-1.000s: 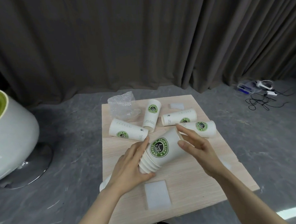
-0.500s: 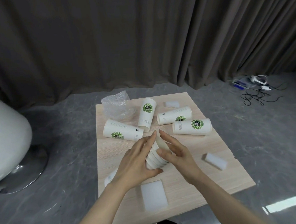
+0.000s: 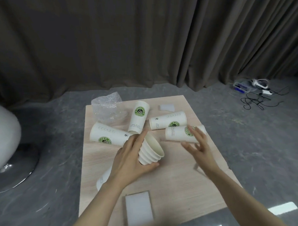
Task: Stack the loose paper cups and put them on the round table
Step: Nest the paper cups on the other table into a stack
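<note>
Cups: your left hand (image 3: 130, 159) grips the stack (image 3: 151, 152), mouth tilted toward your right hand (image 3: 198, 144) so the next slides in; that hand is open, empty, just before a loose cup (image 3: 179, 133).

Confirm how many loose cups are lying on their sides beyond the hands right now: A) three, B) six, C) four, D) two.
C: four single cups lie on the wooden table: one at left, one in the middle, one at right, and the nearest by the open right hand; the left hand has its grip on the nested stack.
</note>
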`<state>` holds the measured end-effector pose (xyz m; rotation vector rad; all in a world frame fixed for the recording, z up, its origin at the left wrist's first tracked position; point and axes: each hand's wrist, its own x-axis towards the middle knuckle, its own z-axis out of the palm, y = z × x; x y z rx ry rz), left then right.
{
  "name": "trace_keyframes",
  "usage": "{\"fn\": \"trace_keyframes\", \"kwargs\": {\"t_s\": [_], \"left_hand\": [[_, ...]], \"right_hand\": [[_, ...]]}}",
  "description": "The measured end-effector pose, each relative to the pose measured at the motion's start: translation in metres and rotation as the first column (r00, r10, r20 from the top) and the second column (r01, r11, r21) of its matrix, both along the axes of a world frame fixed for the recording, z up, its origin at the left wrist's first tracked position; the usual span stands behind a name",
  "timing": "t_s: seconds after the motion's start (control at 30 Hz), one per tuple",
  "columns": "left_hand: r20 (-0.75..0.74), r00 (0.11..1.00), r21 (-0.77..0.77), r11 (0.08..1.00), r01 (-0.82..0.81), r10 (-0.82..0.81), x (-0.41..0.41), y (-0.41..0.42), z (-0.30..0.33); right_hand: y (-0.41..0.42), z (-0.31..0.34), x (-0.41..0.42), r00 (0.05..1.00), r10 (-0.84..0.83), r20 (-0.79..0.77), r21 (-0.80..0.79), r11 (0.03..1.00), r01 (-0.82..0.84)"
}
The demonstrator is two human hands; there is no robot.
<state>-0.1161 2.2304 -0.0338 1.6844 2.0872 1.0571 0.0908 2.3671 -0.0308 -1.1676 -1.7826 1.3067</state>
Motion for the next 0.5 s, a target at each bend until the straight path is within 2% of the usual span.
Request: {"fn": "trace_keyframes", "kwargs": {"t_s": [0.13, 0.27, 0.37, 0.5], "left_hand": [[0.020, 0.999, -0.017, 0.999, -0.028, 0.028, 0.000, 0.003, -0.001], [0.010, 0.999, -0.047, 0.998, -0.052, 0.053, 0.000, 0.006, -0.002], [0.006, 0.997, -0.068, 0.995, -0.073, 0.074, -0.002, 0.008, -0.001], [0.008, 0.995, -0.080, 0.992, -0.099, 0.099, -0.005, 0.008, -0.001]], "right_hand": [[0.067, -0.027, 0.039, 0.970, -0.146, 0.196, 0.020, 0.989, 0.145], [0.105, -0.050, 0.049, 0.937, -0.080, 0.339, 0.002, 0.996, 0.085], [0.119, -0.058, 0.046, 0.945, -0.046, 0.325, -0.023, 0.998, 0.057], [0.126, -0.063, 0.040, 0.961, -0.087, 0.264, -0.068, 0.992, 0.109]]}}
